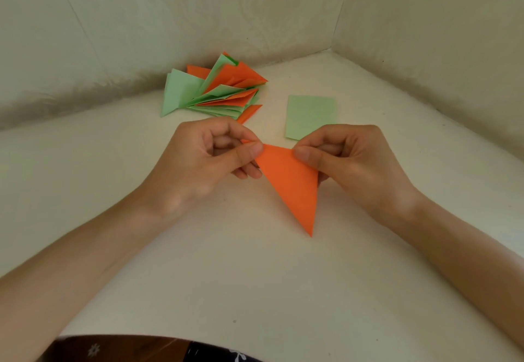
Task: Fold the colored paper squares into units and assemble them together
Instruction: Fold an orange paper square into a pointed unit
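You've got the orange paper triangle up off the table, held between both hands with its long point hanging down toward you; your left hand pinches the upper left corner between thumb and forefinger, the other fingers curled in under the palm, and that corner is mostly covered by the thumb, with only a sliver of orange peeking past it; your right hand pinches the upper right corner the same way, thumb on top, fingers tucked behind the paper where you can't see them; whether the triangle is one layer or several can't be made out from here; beyond your hands, near the back corner of the walls, sits the pile of folded units, orange and pale green leaves fanned and overlapping so that no count is possible, one orange tip poking out just behind your left knuckles; to the right of the pile a green paper square lies flat, its near corner hidden by your right hand; a strip of dark patterned clothing is cut off at the bottom edge.
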Tool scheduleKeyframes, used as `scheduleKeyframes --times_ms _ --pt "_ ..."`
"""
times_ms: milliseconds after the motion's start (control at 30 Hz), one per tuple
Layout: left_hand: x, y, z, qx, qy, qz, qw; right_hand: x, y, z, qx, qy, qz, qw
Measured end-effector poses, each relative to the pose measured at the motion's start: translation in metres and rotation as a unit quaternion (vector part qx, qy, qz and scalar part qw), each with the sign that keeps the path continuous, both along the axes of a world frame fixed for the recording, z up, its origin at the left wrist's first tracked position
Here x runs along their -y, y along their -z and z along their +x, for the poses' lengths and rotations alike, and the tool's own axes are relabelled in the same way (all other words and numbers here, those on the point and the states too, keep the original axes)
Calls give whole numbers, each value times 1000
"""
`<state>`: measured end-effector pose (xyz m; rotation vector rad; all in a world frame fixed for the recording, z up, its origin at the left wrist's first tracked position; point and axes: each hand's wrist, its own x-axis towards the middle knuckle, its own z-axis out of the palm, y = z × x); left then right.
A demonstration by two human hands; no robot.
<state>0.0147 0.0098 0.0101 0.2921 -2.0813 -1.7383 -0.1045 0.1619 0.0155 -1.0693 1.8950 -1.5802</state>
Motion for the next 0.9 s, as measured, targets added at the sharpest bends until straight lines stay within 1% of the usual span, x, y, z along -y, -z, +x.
scheduleKeyframes --times_ms 67,133,233,333,467,533,633,733,800,900 --pt "1 -1 -1 -1 -5 7 1000 0 0 -1 12 -9 -15 1000" --pt "2 0 0 4 -14 18 1000 -2 1 -3 5 -35 -14 999" --pt "4 1 0 14 -28 32 999 -5 4 -4 -48 -68 12 996" --pt "3 1 0 16 -22 47 999 -3 6 -2 -90 -32 28 995" --pt "-1 1 -1 24 8 43 999 -2 5 -1 -96 -3 18 995" --pt "0 3 -1 17 13 46 999 -1 4 -1 -56 -1 9 998" --pt "1 2 -2 3 27 52 998 0 3 -2 47 3 -7 999" --pt "2 2 -1 -3 44 43 998 0 1 -5 148 -8 -20 989" --pt "1 2 -1 -2 51 31 998 -1 1 -6 173 -7 -19 985" --pt "1 2 0 5 53 24 998 -1 2 -8 177 -8 -22 984"
